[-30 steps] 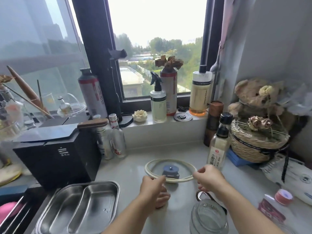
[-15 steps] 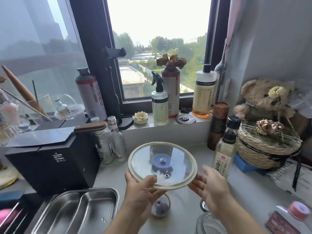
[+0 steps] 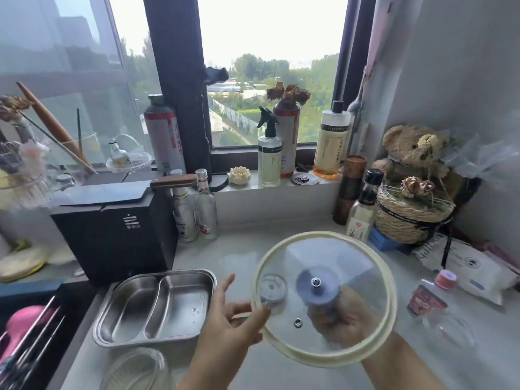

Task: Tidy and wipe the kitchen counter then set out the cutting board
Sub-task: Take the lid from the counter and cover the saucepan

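right hand [image 3: 342,319] grips the glass lid [image 3: 337,257] by its knob, lower right of centre, above the table [image 3: 239,249]. left hand [image 3: 225,325], open, sits just beside the lid's left rim.

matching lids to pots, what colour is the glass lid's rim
Cream, a pale yellowish band round the glass lid; head view shows it best.

Home kitchen; counter [image 3: 242,249], steel tray [image 3: 174,305], sauce bottle [image 3: 363,218].
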A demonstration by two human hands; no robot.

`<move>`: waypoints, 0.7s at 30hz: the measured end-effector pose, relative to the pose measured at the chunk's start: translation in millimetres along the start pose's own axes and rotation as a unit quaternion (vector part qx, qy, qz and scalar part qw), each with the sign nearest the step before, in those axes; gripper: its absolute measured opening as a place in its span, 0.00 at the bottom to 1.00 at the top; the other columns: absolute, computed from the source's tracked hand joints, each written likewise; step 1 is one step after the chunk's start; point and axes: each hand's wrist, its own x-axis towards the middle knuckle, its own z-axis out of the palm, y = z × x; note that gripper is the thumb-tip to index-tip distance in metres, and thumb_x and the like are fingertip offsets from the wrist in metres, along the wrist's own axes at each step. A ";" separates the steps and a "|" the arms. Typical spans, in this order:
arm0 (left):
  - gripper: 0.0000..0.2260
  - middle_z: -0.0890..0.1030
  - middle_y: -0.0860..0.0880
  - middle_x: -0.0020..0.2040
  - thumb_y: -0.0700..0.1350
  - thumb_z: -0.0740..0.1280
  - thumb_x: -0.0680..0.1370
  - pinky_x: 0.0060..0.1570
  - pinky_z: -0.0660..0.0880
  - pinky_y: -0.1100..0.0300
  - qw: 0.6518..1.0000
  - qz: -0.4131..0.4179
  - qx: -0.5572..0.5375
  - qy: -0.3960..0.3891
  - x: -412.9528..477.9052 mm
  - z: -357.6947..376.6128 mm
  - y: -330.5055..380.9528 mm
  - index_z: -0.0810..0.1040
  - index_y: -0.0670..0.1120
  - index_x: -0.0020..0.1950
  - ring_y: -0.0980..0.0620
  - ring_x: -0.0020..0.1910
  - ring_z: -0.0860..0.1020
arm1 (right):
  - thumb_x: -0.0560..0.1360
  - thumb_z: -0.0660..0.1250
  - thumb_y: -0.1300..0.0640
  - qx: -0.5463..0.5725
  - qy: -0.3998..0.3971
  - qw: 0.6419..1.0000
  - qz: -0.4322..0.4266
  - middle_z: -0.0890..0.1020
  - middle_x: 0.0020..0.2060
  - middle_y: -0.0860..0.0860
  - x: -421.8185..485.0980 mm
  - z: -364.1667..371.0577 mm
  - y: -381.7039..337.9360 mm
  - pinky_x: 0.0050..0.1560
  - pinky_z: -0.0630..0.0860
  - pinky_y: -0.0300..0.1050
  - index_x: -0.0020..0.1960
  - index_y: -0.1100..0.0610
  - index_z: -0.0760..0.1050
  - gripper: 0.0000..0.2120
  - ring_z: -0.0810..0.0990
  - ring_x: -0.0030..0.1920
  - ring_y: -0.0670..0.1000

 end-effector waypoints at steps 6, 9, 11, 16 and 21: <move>0.28 0.80 0.52 0.46 0.47 0.71 0.56 0.42 0.73 0.62 0.985 0.097 0.129 0.056 -39.3 -25.2 -21.2 0.73 0.57 0.55 0.55 0.47 0.79 | 0.75 0.66 0.55 -0.248 0.244 0.907 -0.238 0.72 0.23 0.52 -32.2 -4.0 25.4 0.21 0.67 0.37 0.33 0.59 0.72 0.13 0.69 0.21 0.47; 0.24 0.82 0.49 0.45 0.45 0.70 0.57 0.44 0.75 0.59 0.988 0.105 0.112 -0.003 -51.6 -22.3 -22.6 0.74 0.57 0.52 0.54 0.43 0.81 | 0.72 0.69 0.58 -0.328 0.316 0.835 -0.309 0.79 0.31 0.51 -53.0 2.1 46.5 0.25 0.74 0.36 0.40 0.58 0.78 0.04 0.76 0.28 0.46; 0.18 0.84 0.46 0.42 0.46 0.70 0.62 0.43 0.77 0.58 0.990 0.110 0.082 -0.026 -58.1 -19.2 -19.3 0.76 0.56 0.51 0.53 0.42 0.82 | 0.69 0.71 0.58 -0.384 0.348 0.782 -0.345 0.80 0.31 0.48 -65.7 6.2 63.1 0.32 0.75 0.40 0.39 0.53 0.78 0.03 0.77 0.31 0.46; 0.15 0.82 0.47 0.44 0.51 0.66 0.62 0.51 0.74 0.44 0.992 0.117 0.020 -0.038 -65.0 -17.0 -21.8 0.76 0.58 0.48 0.45 0.47 0.80 | 0.63 0.73 0.59 -0.528 0.401 0.634 -0.398 0.80 0.33 0.42 -99.6 -4.0 100.7 0.39 0.68 0.23 0.38 0.47 0.76 0.09 0.76 0.41 0.39; 0.26 0.77 0.53 0.49 0.56 0.68 0.54 0.42 0.72 0.76 0.953 0.201 0.149 -0.172 -83.5 28.2 -52.0 0.73 0.72 0.52 0.61 0.48 0.76 | 0.59 0.72 0.60 -0.602 0.484 0.489 -0.405 0.83 0.35 0.50 -159.5 -36.1 122.7 0.42 0.68 0.27 0.40 0.57 0.80 0.10 0.75 0.42 0.46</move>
